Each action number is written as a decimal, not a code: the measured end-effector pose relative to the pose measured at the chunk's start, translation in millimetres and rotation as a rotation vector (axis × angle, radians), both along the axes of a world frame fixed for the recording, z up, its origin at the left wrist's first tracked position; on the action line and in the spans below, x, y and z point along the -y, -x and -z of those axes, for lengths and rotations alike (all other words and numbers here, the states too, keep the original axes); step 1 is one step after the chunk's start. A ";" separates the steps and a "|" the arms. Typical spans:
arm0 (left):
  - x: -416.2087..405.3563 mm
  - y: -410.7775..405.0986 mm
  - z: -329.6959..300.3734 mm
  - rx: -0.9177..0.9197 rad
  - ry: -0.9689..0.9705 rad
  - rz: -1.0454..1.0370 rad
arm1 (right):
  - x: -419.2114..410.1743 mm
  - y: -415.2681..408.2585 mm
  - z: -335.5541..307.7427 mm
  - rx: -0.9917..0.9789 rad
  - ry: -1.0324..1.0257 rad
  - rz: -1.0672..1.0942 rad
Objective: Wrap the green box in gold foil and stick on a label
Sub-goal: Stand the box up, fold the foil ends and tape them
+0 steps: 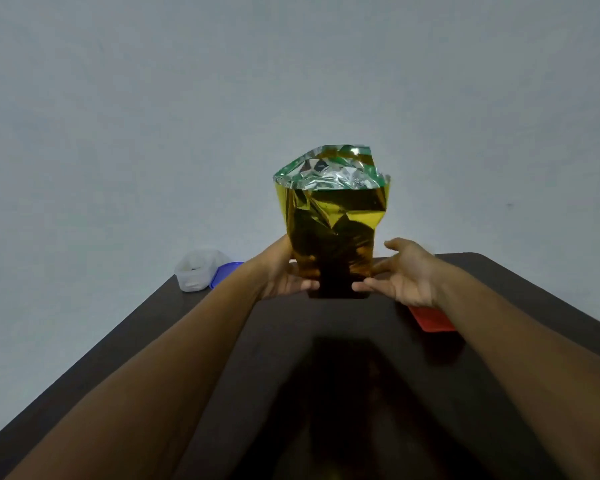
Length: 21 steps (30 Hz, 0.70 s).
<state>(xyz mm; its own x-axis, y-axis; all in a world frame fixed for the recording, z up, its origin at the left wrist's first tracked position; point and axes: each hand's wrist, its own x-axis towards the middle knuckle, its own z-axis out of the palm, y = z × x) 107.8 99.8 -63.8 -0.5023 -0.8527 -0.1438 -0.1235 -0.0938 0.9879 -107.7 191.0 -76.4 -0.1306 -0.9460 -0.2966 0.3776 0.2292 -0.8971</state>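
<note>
Between both hands at surface (291, 341) far edge: foil-wrapped box (331, 233) upright, L grip (284, 277) clasping base, R grip (400, 275) released, fingertips touching.

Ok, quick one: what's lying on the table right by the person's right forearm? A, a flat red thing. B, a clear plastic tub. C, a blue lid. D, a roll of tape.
A: a flat red thing lies on the dark table just under the right forearm, behind the right hand, while the clear tub and blue lid sit at the far left corner.
</note>
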 end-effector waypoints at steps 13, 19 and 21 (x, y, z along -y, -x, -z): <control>2.1 -3.5 11.2 0.318 0.006 -0.064 | 5.3 -20.7 16.7 -0.583 0.386 -0.056; 14.9 -1.7 -36.7 0.226 0.661 -0.512 | 6.5 -17.1 20.0 -0.888 0.375 0.036; -2.7 -0.7 -65.3 0.104 0.963 -0.582 | 4.8 -22.9 16.2 -0.951 0.403 0.083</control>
<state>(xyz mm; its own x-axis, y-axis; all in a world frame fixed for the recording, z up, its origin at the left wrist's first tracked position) 108.6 102.5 1.4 -0.0167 -0.7313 0.6819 -0.3956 0.6312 0.6672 -84.8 186.2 -92.5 -0.2151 -0.9295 0.2996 -0.5263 -0.1481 -0.8373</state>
